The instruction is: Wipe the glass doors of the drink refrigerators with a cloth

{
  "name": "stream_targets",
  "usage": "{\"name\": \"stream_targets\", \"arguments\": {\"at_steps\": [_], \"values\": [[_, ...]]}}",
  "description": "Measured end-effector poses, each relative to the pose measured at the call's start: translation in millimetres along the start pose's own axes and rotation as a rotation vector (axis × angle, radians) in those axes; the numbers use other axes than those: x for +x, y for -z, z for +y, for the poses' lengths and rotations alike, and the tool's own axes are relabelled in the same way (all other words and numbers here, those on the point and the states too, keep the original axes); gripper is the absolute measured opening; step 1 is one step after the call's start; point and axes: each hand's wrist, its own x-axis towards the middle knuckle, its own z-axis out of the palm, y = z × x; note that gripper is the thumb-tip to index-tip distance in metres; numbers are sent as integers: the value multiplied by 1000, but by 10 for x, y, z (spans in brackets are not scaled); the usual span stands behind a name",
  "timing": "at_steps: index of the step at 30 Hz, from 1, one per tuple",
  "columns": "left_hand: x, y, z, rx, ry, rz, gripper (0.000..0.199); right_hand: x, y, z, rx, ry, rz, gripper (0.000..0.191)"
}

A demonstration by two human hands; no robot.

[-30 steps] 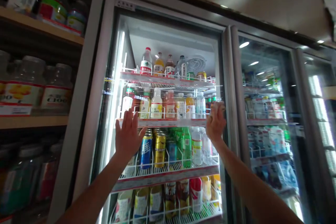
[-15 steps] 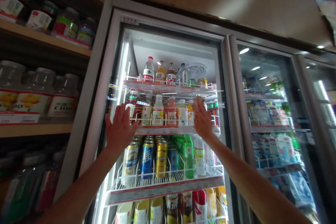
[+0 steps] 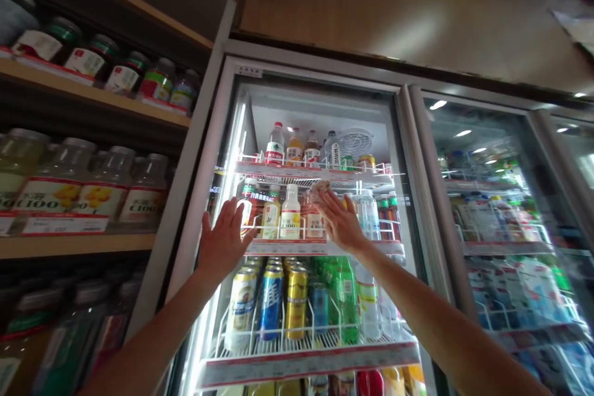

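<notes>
My left hand (image 3: 223, 246) lies flat with its fingers spread against the left side of the glass fridge door (image 3: 315, 96). Under the fingertips of my right hand (image 3: 344, 224) is a crumpled pale cloth (image 3: 319, 189), pressed to the same glass near the middle. Behind the pane, a white-capped juice bottle (image 3: 290, 213) stands between the two hands, on the second shelf. The cloth and my right fingers partly cover the bottles just right of it.
Beer cans (image 3: 270, 300) and green bottles (image 3: 346, 297) fill the shelf below. At left, an open wooden shelf (image 3: 78, 244) carries bottled drinks and jars. Another glass-fronted cooler (image 3: 477, 173) adjoins on the right, with a metal frame (image 3: 429, 204) between.
My right hand has slid left across the glass with the cloth, closer to my left hand. The left hand stays flat on the pane, while the camera view has shifted a little.
</notes>
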Motion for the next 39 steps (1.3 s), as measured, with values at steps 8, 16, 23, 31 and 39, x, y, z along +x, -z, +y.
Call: {"name": "stream_targets", "arguments": {"at_steps": [8, 16, 23, 31, 39], "values": [[-36, 5, -49, 12, 50, -34, 66, 403, -76, -321, 67, -290, 69, 53], [-53, 88, -247, 27, 32, -42, 63, 695, -108, -586, 135, -242, 56, 57], [-121, 114, -354, 18, 21, 12, 62, 940, -112, -1367, 186, 185, -150, 57], [-212, 217, -462, -9, 70, 196, 60, 1282, -75, -1673, 206, -52, -192, 52], [-345, 152, -279, -79, 6, 102, 64, 549, -94, -1306, 203, 83, -120, 60]]}}
